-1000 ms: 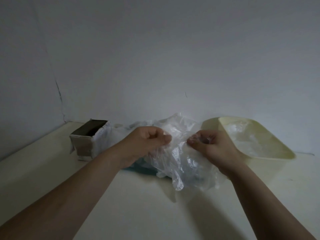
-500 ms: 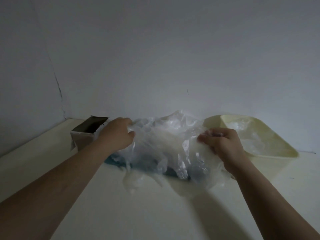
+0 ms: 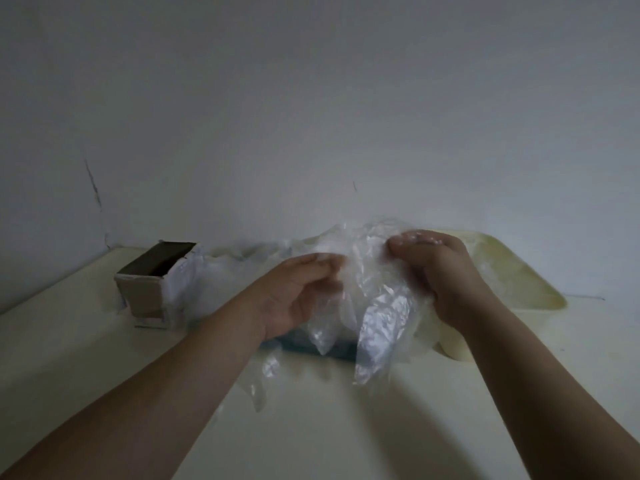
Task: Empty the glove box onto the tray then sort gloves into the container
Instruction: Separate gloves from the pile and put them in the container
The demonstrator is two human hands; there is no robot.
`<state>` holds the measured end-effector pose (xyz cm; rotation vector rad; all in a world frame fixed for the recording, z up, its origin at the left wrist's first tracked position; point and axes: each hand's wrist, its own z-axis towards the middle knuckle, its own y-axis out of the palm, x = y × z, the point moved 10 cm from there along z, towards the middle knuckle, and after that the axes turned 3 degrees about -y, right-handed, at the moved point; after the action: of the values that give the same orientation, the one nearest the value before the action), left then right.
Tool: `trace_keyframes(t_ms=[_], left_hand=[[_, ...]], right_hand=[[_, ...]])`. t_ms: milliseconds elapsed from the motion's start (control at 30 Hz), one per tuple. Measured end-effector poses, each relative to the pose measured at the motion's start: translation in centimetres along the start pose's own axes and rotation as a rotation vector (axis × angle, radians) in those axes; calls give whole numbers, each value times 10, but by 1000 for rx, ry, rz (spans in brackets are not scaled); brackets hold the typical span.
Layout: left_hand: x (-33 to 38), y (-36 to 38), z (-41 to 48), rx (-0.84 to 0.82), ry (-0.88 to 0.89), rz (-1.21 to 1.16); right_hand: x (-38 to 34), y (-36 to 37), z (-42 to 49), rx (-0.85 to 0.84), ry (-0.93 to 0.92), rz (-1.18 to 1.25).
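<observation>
Gloves (image 3: 377,306) of clear plastic were gripped in a crumpled bunch, pinched by the curled fingers (image 3: 322,266) of the left hand (image 3: 291,299) and clutched by those of the right hand (image 3: 443,275), and were held just above the dark tray (image 3: 339,353). The cream container (image 3: 519,271) was seen just to the right, the opened glove box (image 3: 149,289) to the left on the table (image 3: 311,427).

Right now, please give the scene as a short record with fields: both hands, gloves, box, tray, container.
left hand: grips the gloves
right hand: grips the same bunch
gloves: clear plastic, bunched, hanging over the tray
glove box: open top, at the left
tray: dark, mostly hidden under gloves
container: cream, at the right, clear plastic inside
</observation>
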<state>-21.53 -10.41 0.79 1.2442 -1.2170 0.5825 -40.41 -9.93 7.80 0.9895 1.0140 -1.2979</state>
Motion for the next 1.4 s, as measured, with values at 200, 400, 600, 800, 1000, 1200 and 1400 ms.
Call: trace_keyframes(t_ms=[200, 400, 600, 800, 1000, 1200, 1400], left_hand=[[20, 19, 13, 98, 110, -7], [28, -6, 27, 405, 128, 64], [56, 3, 29, 302, 162, -87], [80, 17, 19, 146, 240, 56], [89, 34, 14, 65, 230, 155], [102, 50, 18, 36, 237, 206], [111, 77, 19, -4, 231, 259]], right_hand=[[-18, -44, 7, -61, 37, -280], [-26, -94, 20, -12, 53, -508], [-12, -131, 58, -140, 251, -828], [59, -110, 62, -297, 465, -913], [75, -94, 40, -394, 531, -704], [43, -98, 42, -430, 493, -584], [-13, -141, 88, -155, 301, -816]])
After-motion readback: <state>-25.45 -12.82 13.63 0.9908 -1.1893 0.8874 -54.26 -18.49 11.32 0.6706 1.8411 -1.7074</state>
